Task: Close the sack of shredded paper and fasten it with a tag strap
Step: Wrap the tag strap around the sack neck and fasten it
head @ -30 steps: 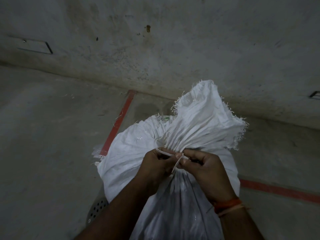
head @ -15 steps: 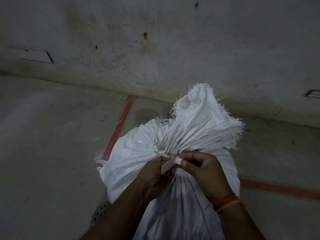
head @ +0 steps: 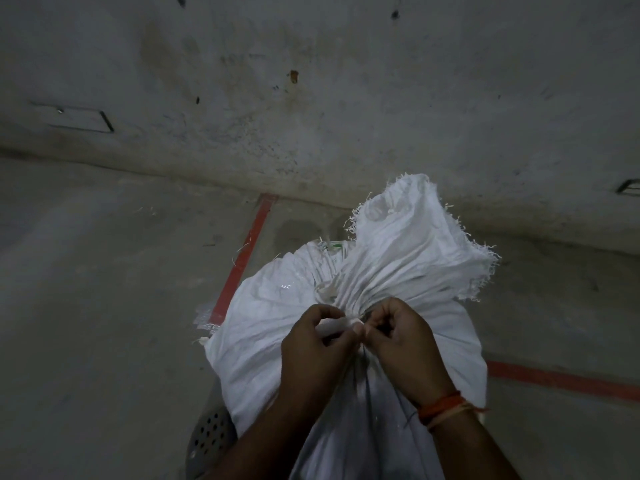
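A full white woven sack (head: 263, 320) stands in front of me, its mouth gathered into a frayed bunch (head: 412, 244) that sticks up toward the wall. A white tag strap (head: 334, 325) runs around the gathered neck. My left hand (head: 315, 344) pinches the flat tag end of the strap between thumb and fingers. My right hand (head: 401, 337) pinches the strap right beside it, fingers curled, at the near side of the neck. The two hands touch at the thumbs. Most of the strap's loop is hidden in the folds.
A grey perforated plastic object (head: 207, 441) shows under the sack at the lower left. Red tape lines (head: 242, 258) mark the concrete floor. A stained wall (head: 311, 116) rises close behind the sack.
The strap's loose loop has drawn in against the neck. My hands have come closer together, and the tag end now lies flat in my left fingers.
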Available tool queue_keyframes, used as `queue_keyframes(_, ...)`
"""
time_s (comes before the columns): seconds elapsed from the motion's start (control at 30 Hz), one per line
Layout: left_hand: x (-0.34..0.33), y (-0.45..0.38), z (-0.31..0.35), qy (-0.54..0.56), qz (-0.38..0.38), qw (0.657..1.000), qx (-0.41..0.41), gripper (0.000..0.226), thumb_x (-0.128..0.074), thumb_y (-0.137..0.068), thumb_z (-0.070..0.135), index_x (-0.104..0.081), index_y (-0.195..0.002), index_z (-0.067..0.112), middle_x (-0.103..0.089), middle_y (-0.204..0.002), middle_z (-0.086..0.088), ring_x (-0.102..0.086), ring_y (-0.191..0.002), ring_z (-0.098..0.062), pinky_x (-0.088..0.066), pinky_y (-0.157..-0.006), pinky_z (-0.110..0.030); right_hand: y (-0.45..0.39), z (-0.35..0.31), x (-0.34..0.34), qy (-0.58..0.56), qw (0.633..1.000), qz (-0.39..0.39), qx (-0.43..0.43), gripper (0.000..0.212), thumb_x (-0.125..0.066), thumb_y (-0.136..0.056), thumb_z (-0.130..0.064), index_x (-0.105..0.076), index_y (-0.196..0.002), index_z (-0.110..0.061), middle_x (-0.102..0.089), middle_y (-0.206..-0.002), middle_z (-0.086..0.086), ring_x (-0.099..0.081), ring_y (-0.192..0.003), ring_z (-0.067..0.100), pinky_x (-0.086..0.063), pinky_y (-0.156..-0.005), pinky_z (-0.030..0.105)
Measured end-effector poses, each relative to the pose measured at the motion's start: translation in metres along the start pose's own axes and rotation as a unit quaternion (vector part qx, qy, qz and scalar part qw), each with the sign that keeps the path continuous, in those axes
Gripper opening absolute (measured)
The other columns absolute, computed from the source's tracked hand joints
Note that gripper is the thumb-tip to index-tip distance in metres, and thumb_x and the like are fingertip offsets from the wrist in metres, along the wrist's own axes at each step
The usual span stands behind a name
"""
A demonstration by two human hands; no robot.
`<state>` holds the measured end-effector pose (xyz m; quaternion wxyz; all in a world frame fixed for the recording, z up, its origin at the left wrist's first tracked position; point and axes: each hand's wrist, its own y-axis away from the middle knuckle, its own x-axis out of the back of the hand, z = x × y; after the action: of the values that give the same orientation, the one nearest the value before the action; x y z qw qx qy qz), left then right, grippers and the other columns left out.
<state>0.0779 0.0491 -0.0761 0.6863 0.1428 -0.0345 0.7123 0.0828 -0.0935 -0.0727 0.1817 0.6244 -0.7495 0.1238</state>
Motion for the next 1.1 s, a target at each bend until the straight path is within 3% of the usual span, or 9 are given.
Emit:
queue_keyframes(0.17, -0.010, -0.010, -0.009, 0.002, 0.016, 1.000, -0.010, 0.019, -0.075, -0.085, 0.031, -0.073, -0.075, 0.014, -0.074, -0.074, 0.000, -0.071, -0.070, -0.012, -0.058, -0.070, -0.044, 0.004, -0.003, 0.011, 0.070, 0.997, 0.003, -0.013, 0.022, -0.077, -0.075, -0.019, -0.056, -0.070, -0.012, -0.068, -0.071, 0.007, -0.067, -0.072, 0.025, -0.057, -0.069, 0.047)
queue_keyframes(0.3, -0.011, -0.014, -0.003, 0.157, -0.014, 0.984, 0.081, 0.029, -0.068, -0.092, 0.007, -0.059, -0.090, -0.021, -0.068, -0.076, -0.027, -0.063, -0.053, -0.008, -0.049, -0.051, -0.019, 0.016, 0.001, 0.021, 0.129, 0.991, -0.020, -0.039, 0.016, -0.065, -0.077, -0.002, -0.062, -0.075, -0.018, -0.066, -0.072, -0.001, -0.067, -0.076, 0.019, -0.057, -0.077, 0.048)
queue_keyframes(0.37, -0.013, -0.017, -0.006, 0.136, -0.018, 0.988, 0.074, 0.022, -0.068, -0.092, 0.008, -0.065, -0.087, -0.013, -0.069, -0.076, -0.029, -0.064, -0.057, -0.011, -0.052, -0.056, -0.024, 0.022, 0.002, 0.023, 0.156, 0.987, -0.024, -0.041, 0.020, -0.059, -0.081, 0.000, -0.067, -0.081, -0.019, -0.070, -0.078, -0.001, -0.069, -0.080, 0.018, -0.057, -0.080, 0.041)
queue_keyframes(0.5, -0.007, -0.027, -0.018, 0.039, 0.024, 0.999, 0.019, 0.017, -0.070, -0.090, 0.021, -0.072, -0.073, 0.018, -0.073, -0.072, 0.000, -0.070, -0.072, -0.015, -0.059, -0.075, -0.047, 0.029, -0.001, 0.028, 0.217, 0.975, -0.011, -0.048, 0.023, -0.058, -0.081, 0.000, -0.073, -0.093, -0.014, -0.073, -0.087, 0.001, -0.067, -0.090, 0.016, -0.047, -0.079, 0.023)
queue_keyframes(0.7, -0.008, -0.038, -0.022, 0.069, 0.034, 0.997, -0.004, 0.006, -0.073, -0.087, 0.017, -0.077, -0.085, 0.020, -0.074, -0.109, 0.011, -0.069, -0.104, -0.004, -0.057, -0.096, -0.043, 0.044, -0.013, 0.032, 0.270, 0.962, -0.033, -0.003, 0.023, -0.057, -0.084, -0.006, -0.074, -0.092, -0.019, -0.073, -0.086, -0.003, -0.067, -0.089, 0.014, -0.046, -0.080, 0.025)
queue_keyframes(0.83, -0.010, -0.042, -0.022, 0.092, -0.025, 0.995, -0.030, 0.016, -0.067, -0.091, 0.008, -0.079, -0.099, 0.016, -0.075, -0.114, 0.008, -0.068, -0.111, -0.002, -0.056, -0.100, -0.042, 0.048, -0.022, 0.039, 0.273, 0.959, -0.067, 0.014, 0.022, -0.056, -0.086, -0.008, -0.072, -0.092, -0.022, -0.072, -0.086, -0.006, -0.066, -0.087, 0.008, -0.048, -0.082, 0.024)
queue_keyframes(0.93, -0.008, -0.043, -0.022, 0.078, -0.043, 0.995, -0.039, 0.021, -0.065, -0.094, 0.013, -0.077, -0.111, 0.017, -0.075, -0.117, 0.011, -0.068, -0.109, 0.001, -0.057, -0.100, -0.037, 0.048, -0.026, 0.043, 0.241, 0.966, -0.090, 0.016, 0.020, -0.060, -0.085, -0.007, -0.070, -0.084, -0.025, -0.071, -0.075, -0.005, -0.067, -0.076, 0.004, -0.050, -0.075, 0.023)
queue_keyframes(1.0, -0.007, -0.044, -0.022, 0.058, -0.032, 0.997, -0.050, 0.019, -0.065, -0.095, 0.015, -0.079, -0.107, 0.019, -0.076, -0.112, 0.012, -0.069, -0.105, 0.002, -0.058, -0.096, -0.035, 0.047, -0.027, 0.044, 0.178, 0.980, -0.092, 0.011, 0.018, -0.066, -0.082, -0.009, -0.068, -0.082, -0.027, -0.070, -0.068, 0.001, -0.069, -0.069, 0.010, -0.055, -0.073, 0.031)
queue_keyframes(1.1, -0.005, -0.048, -0.023, 0.048, -0.018, 0.998, -0.046, 0.018, -0.065, -0.095, 0.014, -0.081, -0.101, 0.021, -0.079, -0.104, 0.012, -0.073, -0.098, -0.003, -0.060, -0.092, -0.039, 0.043, -0.028, 0.045, 0.027, 0.989, -0.143, 0.000, 0.035, -0.065, -0.087, -0.010, -0.066, -0.104, -0.040, -0.070, -0.073, 0.007, -0.070, -0.073, 0.021, -0.056, -0.073, 0.038)
